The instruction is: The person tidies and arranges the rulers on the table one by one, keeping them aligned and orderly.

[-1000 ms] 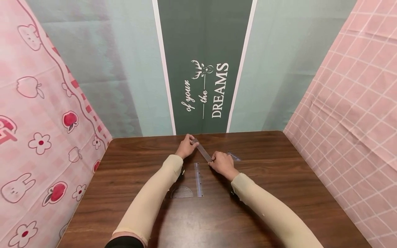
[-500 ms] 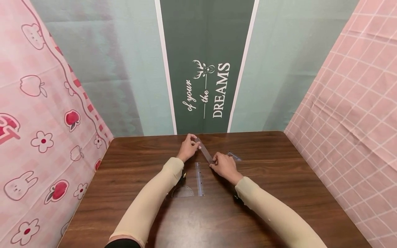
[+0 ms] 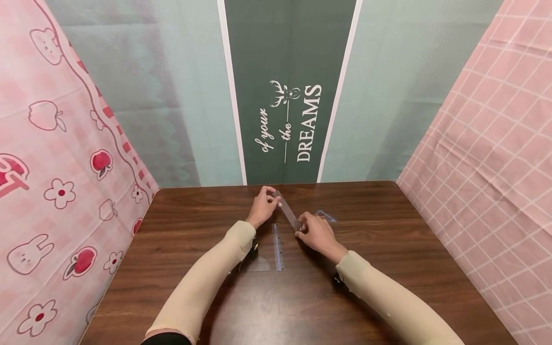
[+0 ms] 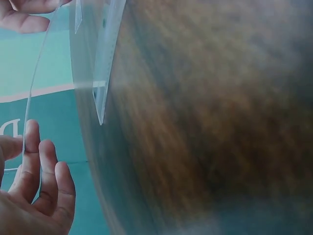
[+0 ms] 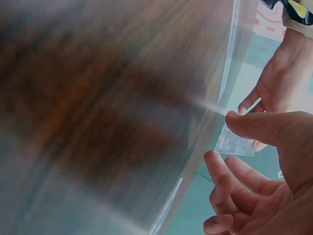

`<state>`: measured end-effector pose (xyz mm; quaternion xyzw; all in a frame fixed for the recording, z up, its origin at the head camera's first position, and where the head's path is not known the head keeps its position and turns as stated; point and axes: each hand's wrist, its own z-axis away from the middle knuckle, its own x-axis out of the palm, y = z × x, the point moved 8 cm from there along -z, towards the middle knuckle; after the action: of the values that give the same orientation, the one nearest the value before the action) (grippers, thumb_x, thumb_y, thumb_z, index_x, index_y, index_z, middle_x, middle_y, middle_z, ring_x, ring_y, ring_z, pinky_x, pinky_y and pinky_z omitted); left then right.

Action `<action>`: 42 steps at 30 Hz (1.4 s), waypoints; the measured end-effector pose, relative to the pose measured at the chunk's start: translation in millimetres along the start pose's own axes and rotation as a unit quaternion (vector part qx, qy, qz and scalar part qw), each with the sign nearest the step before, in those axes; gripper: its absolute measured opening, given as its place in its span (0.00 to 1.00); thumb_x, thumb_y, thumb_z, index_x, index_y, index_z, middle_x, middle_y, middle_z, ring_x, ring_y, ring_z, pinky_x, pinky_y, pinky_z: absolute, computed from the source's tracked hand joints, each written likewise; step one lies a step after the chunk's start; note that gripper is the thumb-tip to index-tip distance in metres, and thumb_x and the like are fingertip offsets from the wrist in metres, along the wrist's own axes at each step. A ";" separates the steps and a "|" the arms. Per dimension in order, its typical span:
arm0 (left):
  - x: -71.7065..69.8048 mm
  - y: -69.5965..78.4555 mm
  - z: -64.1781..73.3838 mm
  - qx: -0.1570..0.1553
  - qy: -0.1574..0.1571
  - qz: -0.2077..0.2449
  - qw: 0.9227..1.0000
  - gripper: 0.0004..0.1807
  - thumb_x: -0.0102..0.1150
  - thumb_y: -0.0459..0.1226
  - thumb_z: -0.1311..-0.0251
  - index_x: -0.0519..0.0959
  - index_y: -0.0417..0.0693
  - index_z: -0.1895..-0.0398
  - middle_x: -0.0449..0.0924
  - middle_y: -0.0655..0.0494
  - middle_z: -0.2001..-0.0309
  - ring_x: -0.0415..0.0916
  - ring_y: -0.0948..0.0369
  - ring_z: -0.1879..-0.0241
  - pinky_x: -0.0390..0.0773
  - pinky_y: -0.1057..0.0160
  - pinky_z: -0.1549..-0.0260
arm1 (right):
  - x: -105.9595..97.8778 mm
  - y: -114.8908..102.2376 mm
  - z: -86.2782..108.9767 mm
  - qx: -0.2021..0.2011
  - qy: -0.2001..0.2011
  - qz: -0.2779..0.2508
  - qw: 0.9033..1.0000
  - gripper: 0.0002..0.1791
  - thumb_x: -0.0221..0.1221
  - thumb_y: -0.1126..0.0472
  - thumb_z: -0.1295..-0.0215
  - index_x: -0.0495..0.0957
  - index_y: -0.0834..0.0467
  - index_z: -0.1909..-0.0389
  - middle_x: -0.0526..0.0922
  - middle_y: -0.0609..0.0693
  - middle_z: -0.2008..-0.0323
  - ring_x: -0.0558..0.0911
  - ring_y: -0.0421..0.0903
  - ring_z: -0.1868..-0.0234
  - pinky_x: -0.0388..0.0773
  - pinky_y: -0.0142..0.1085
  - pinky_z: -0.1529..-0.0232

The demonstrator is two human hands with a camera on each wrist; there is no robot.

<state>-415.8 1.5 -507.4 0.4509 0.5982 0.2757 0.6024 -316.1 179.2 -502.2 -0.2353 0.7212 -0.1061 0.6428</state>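
A clear straight ruler [image 3: 288,214] slants between the two hands, held up off the table. Its far end is pinched between the thumb and fingers of the left hand [image 3: 261,210]; the left wrist view shows the ruler [image 4: 31,93] edge-on, with the other fingers of that hand [image 4: 41,191] loosely bent. At the near end the right hand [image 3: 318,235] holds the ruler between thumb and fingertips, also seen in the right wrist view on the ruler's end [image 5: 234,144]. A second clear ruler [image 3: 278,247] lies on the table between the forearms.
A clear protractor [image 3: 260,264] lies left of the second ruler, partly hidden by the left wrist. Behind the right hand lies a small set square [image 3: 327,215], partly covered. The wooden table [image 3: 379,268] ends at a hanging green cloth [image 3: 284,172]; pink cloths hang on both sides.
The right hand has shifted slightly right and nearer, with the held ruler following. The left forearm covers more of the protractor. Both hands keep their hold.
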 end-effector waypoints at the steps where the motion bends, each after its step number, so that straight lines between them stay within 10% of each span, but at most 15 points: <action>1: -0.4 0.2 1.3 0.002 -0.001 -0.001 1.000 0.17 0.59 0.41 0.19 0.71 0.47 0.36 0.92 0.46 0.58 0.81 0.58 0.68 0.75 0.65 0.66 | -0.1 -0.1 1.8 -0.002 -0.002 0.000 1.000 0.22 0.79 0.56 0.39 0.81 0.57 0.49 0.82 0.46 0.67 0.78 0.45 0.68 0.76 0.45 0.61; 25: 4.1 3.6 23.1 0.014 -0.038 0.039 0.998 0.18 0.61 0.40 0.21 0.74 0.45 0.35 0.92 0.44 0.60 0.86 0.45 0.57 0.76 0.62 0.60 | -3.8 -0.5 34.4 -0.033 -0.010 -0.110 0.993 0.20 0.77 0.64 0.37 0.85 0.61 0.45 0.84 0.41 0.67 0.74 0.38 0.72 0.71 0.35 0.68; 42: 17.2 19.6 34.9 0.099 -0.143 -0.054 0.983 0.22 0.59 0.37 0.20 0.72 0.45 0.27 0.86 0.48 0.43 0.84 0.51 0.47 0.83 0.53 0.50 | -7.7 -4.8 57.6 -0.080 -0.008 -0.114 0.990 0.18 0.78 0.63 0.38 0.88 0.63 0.49 0.83 0.40 0.67 0.72 0.34 0.74 0.70 0.31 0.71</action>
<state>-375.7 17.8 -502.6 0.5102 0.5535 0.1146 0.6482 -258.4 187.3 -501.9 -0.3679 0.6906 -0.1188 0.6113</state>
